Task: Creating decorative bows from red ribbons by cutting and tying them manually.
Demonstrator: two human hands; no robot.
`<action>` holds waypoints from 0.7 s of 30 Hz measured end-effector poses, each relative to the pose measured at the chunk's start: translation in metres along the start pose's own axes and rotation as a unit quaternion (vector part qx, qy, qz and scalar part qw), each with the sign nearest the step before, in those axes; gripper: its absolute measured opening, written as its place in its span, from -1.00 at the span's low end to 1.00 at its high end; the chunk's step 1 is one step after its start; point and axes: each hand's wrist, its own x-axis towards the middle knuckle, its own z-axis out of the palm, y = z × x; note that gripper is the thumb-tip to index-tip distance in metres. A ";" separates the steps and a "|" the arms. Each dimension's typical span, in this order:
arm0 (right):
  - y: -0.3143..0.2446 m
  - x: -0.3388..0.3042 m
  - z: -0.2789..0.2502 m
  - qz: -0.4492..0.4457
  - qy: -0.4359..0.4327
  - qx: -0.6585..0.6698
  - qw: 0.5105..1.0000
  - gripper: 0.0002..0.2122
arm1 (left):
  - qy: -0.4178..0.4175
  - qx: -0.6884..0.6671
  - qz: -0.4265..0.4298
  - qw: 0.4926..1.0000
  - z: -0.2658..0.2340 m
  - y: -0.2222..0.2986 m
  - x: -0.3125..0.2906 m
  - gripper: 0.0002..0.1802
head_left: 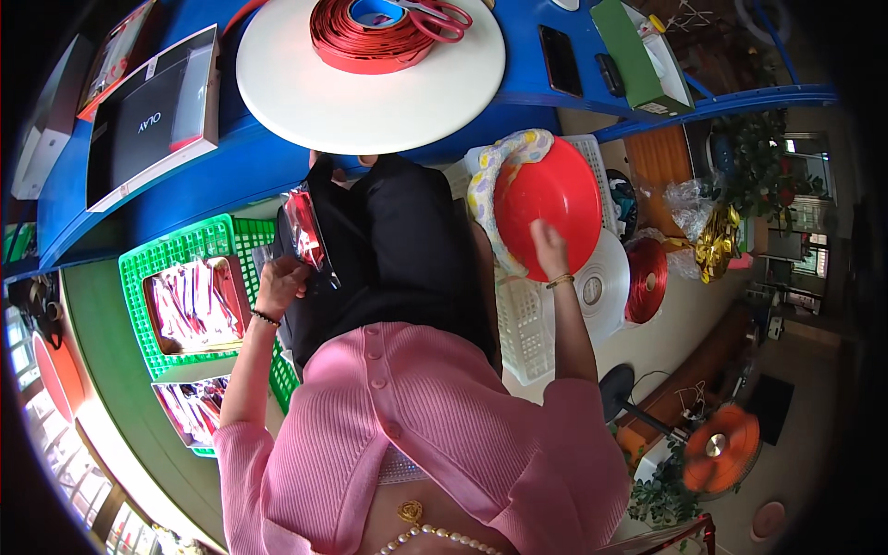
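Note:
My left hand (283,281) pinches a clear plastic packet (305,231) with something red inside, beside my left thigh. The packet's long shape lies over the dark trousers. Over at the right, my right hand (549,246) hovers above or inside a red basin (564,190), its fingers smeared by motion; whether it holds anything does not show. A patterned cloth (488,199) drapes over the basin's left rim. Close to my left hand stands a green plastic basket (176,242), with a box (196,305) of many red and white wrapped pieces on it.
On the blue table, a white round board (370,116) carries a roll of red ribbon (338,42) and scissors (435,18). Beyond lie a phone (560,60) and a green box (638,55). A white crate (527,324), ribbon spools (645,279) and an orange fan (721,449) stand at right.

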 end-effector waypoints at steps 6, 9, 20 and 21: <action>-0.092 -0.020 0.028 0.018 -0.045 0.270 0.962 -0.39 | -0.002 0.023 -0.001 1.000 -0.004 0.007 -0.010 -0.82; -0.103 -0.023 0.077 -0.124 -0.078 0.241 0.959 -0.61 | 0.002 0.046 -0.012 0.999 -0.003 0.005 -0.008 -0.84; -0.178 -0.084 0.245 -0.671 -0.172 -0.158 0.703 -0.72 | 0.213 0.337 0.292 0.869 0.013 0.003 -0.021 -0.79; -0.179 -0.083 0.250 -0.671 -0.174 -0.158 0.703 -0.72 | 0.219 0.362 0.357 0.833 0.011 0.003 -0.023 -0.83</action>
